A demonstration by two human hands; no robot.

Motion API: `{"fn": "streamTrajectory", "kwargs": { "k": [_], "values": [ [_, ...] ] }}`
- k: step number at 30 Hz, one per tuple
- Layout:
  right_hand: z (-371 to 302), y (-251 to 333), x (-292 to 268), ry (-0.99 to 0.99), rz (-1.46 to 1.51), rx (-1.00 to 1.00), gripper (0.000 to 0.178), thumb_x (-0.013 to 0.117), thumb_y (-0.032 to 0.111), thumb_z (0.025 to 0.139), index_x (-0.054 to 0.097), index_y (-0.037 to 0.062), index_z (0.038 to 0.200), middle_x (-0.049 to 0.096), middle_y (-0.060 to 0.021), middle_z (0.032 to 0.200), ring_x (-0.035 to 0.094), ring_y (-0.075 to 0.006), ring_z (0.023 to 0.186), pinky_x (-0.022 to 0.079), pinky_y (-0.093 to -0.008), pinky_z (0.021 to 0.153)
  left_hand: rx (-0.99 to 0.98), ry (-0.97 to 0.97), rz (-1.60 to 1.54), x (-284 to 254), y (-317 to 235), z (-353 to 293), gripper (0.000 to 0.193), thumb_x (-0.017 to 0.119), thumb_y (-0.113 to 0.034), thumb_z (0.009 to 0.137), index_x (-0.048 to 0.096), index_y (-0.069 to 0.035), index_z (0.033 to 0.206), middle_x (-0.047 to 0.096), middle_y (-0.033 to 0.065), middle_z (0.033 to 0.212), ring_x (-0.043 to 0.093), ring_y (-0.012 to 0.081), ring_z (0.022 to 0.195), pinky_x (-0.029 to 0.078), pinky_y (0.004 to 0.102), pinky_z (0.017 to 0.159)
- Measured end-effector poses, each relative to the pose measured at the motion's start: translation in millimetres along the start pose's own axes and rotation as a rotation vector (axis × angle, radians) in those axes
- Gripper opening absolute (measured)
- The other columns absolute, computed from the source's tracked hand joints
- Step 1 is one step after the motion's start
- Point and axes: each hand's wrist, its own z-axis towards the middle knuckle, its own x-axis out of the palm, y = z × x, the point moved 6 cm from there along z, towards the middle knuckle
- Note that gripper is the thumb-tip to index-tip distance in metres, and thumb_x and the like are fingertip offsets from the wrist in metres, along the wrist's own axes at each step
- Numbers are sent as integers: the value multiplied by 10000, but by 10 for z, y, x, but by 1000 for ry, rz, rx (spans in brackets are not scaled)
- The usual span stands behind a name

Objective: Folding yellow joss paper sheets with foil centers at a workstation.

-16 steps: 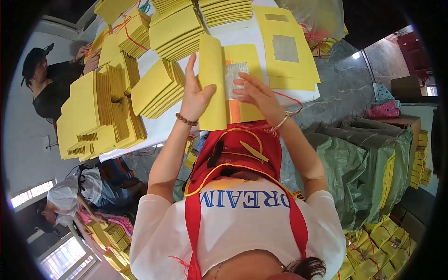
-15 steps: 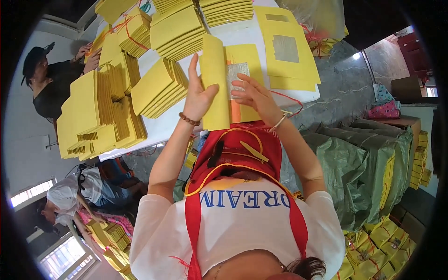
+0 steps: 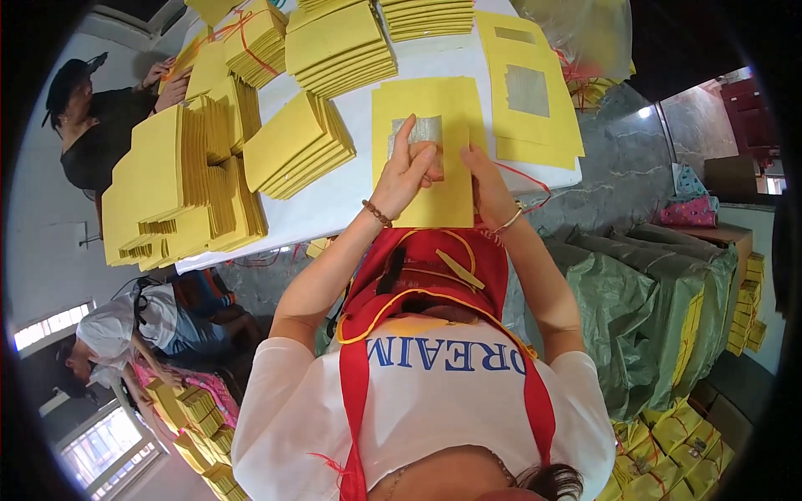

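Note:
A yellow sheet of joss paper (image 3: 455, 200) with a silver foil patch lies before me at the table's front edge. My left hand (image 3: 407, 174) rests on the sheet over the foil patch, index finger stretched out and the other fingers partly bent. At the sheet's right edge is my right hand (image 3: 493, 192), its thumb against the paper and its fingers mostly hidden. To the right lie more foil-patched joss paper sheets (image 3: 535, 138), spread overlapping. A folded yellow stack (image 3: 301, 146) stands left of my left hand.
More folded yellow stacks (image 3: 159, 167) crowd the left of the white table (image 3: 351, 188), one bundle (image 3: 255, 46) tied with red string. A clear plastic bag (image 3: 576, 37) sits at the far right. Green sacks (image 3: 618, 309) stand on the floor. Two people (image 3: 109, 125) are at the left.
The sheet, partly folded over before, now lies flatter with its foil patch showing. My left hand has moved right onto it; my right hand has moved down to its right edge.

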Motion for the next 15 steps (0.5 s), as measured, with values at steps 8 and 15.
{"fn": "streamTrajectory", "kwargs": {
  "k": [8,15],
  "values": [
    [4,83,-194,-11,125,17,364,464,22,839,454,19,1203,570,-81,1080,574,-169,935,485,-284,777,449,-210,439,-385,-507,-298,380,394,43,831,478,2,1199,569,74,1075,575,130,830,472,250,689],
    [-198,65,-252,23,256,81,397,455,19,853,422,2,1249,564,-93,1116,573,-175,986,476,-292,837,660,-123,994,-266,-620,-457,547,572,-36,722,442,-66,1252,487,162,1215,443,338,1080,347,395,933]
  ]
}}
